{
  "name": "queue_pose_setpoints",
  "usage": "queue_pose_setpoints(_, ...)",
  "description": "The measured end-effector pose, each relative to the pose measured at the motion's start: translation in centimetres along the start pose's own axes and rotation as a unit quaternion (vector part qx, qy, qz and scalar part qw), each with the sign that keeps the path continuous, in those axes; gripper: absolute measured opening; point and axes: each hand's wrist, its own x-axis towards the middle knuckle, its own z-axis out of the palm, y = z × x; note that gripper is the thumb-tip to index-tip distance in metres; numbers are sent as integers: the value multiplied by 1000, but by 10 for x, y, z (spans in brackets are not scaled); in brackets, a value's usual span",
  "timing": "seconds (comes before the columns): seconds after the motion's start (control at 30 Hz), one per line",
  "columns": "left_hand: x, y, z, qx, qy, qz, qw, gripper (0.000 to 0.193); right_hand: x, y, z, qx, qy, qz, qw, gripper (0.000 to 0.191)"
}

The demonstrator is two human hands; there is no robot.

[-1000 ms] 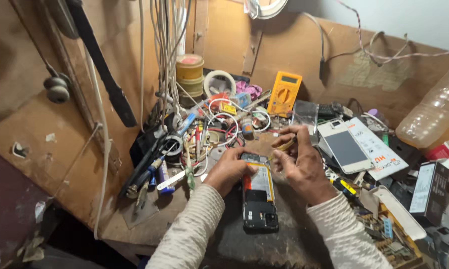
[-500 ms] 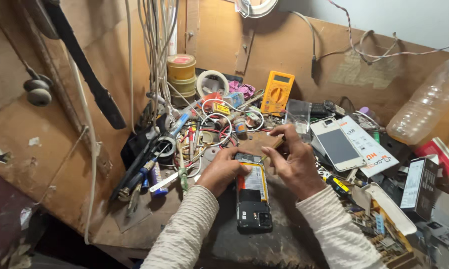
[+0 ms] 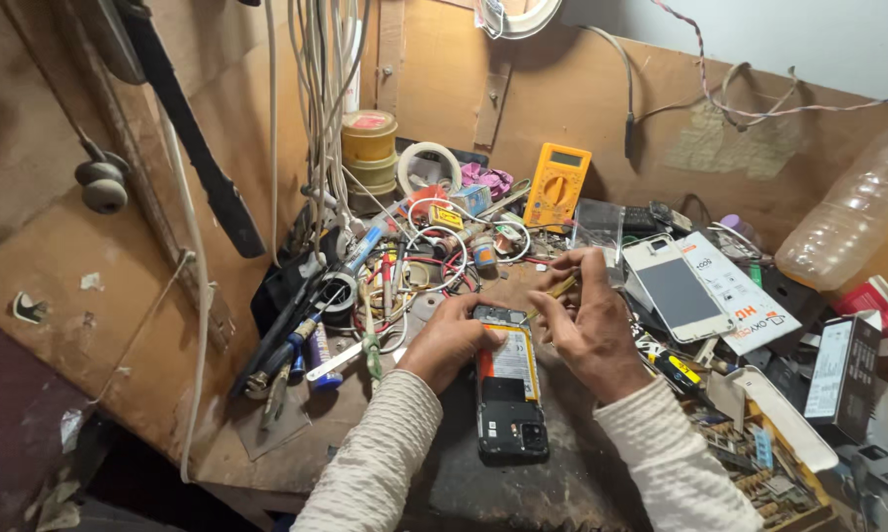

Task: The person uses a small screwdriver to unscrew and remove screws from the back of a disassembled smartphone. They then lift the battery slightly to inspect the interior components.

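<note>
An opened black phone lies back-up on a dark mat, its battery with an orange and white label exposed. My left hand grips the phone's upper left edge and steadies it. My right hand pinches a thin yellow-handled tool whose tip points at the phone's top end. Both wrists wear cream ribbed sleeves.
The wooden bench is cluttered: a yellow multimeter, tape rolls, tangled wires, screwdrivers and pens at left, a white phone on a leaflet, a clear plastic bottle, small boxes and a parts tray at right.
The view shifted slightly. My hands stay on the phone, the right hand's tool working at the top end with only small movement.
</note>
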Motion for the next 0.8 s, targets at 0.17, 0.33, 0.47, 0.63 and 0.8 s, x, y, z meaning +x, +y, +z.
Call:
queue_pose_setpoints(0.17,2,-4,-1,-32,-16,7,999,44,0,-3,-1,-33,-5,40,999,34)
queue_pose_setpoints(0.33,6,-5,-2,-43,-20,-12,999,41,0,-4,-1,11,-5,38,999,40)
queue_pose_setpoints(0.47,7,-4,0,-26,-13,-11,1000,41,0,-4,-6,37,-45,53,997,34)
queue_pose_setpoints(0.63,5,-2,-2,-28,-26,-5,999,40,3,-8,4,-82,51,-104,990,36)
queue_pose_setpoints(0.8,3,-7,-4,-66,-47,-6,997,36,-19,-19,7,45,108,83,990,28)
